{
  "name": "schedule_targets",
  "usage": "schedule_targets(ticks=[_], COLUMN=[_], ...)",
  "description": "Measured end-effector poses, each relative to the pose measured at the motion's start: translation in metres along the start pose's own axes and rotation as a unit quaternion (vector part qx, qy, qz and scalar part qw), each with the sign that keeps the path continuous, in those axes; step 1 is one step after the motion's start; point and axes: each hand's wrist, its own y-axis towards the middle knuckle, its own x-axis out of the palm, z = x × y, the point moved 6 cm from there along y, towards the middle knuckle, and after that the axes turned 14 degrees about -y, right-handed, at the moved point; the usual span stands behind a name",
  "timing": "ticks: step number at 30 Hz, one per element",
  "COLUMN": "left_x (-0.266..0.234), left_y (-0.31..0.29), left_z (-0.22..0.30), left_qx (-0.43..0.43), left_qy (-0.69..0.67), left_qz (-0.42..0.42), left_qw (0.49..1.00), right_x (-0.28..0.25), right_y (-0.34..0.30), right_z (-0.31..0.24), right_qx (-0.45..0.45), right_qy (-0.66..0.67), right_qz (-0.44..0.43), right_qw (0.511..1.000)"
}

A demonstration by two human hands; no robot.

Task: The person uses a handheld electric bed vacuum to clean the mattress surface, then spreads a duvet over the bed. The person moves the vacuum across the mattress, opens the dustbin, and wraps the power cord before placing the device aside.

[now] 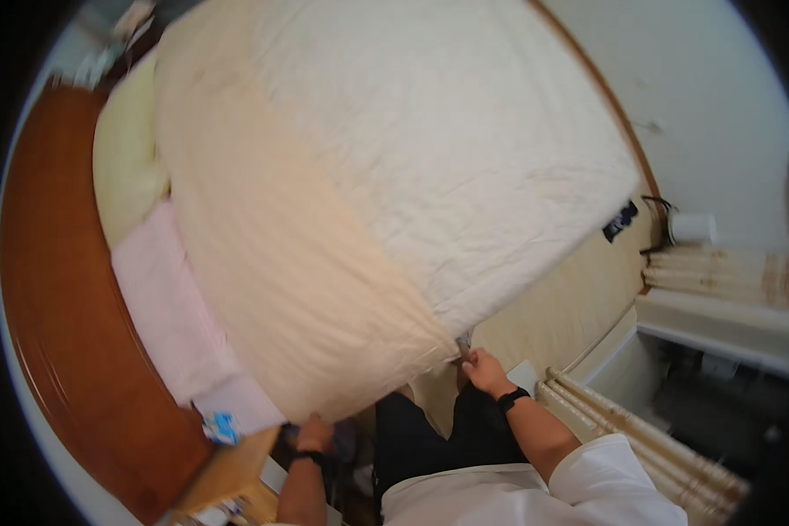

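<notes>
A large quilt [465, 149] covers the bed, mostly cream-white, with a wide peach band [263, 237] along the side toward the pillows. My left hand [315, 433] is closed on the near edge of the peach part, close to the pink pillow [171, 298]; its fingertips are partly hidden by the cloth. Farther right, the fingers of my right hand [487, 371] pinch the quilt's edge where peach meets white. Both hands are at the bedside, just in front of my legs.
A brown wooden headboard [70, 289] curves along the left, beside a yellow pillow [127, 153]. A blue-and-white packet [222, 427] lies by the pink pillow, above a wooden bedside stand [245, 469]. Beige radiator pipes [622, 438] run at lower right. Pale flooring [552, 307] borders the bed.
</notes>
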Motion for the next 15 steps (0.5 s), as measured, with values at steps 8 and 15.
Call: schedule_targets(ticks=[8,15], left_x=[-0.013,0.075], left_y=[-0.125,-0.212], left_z=[0.248,0.480], left_qx=[0.260,0.361], left_qy=[-0.036,0.067], left_qz=[0.034,0.060], left_qw=[0.964,0.928], right_x=[-0.159,-0.304], right_y=[-0.094,-0.148], right_z=[0.119,0.338], right_qx=[-0.004,0.018], right_qy=[0.153,0.322], right_qz=[0.081,0.211], right_qw=[0.985,0.922])
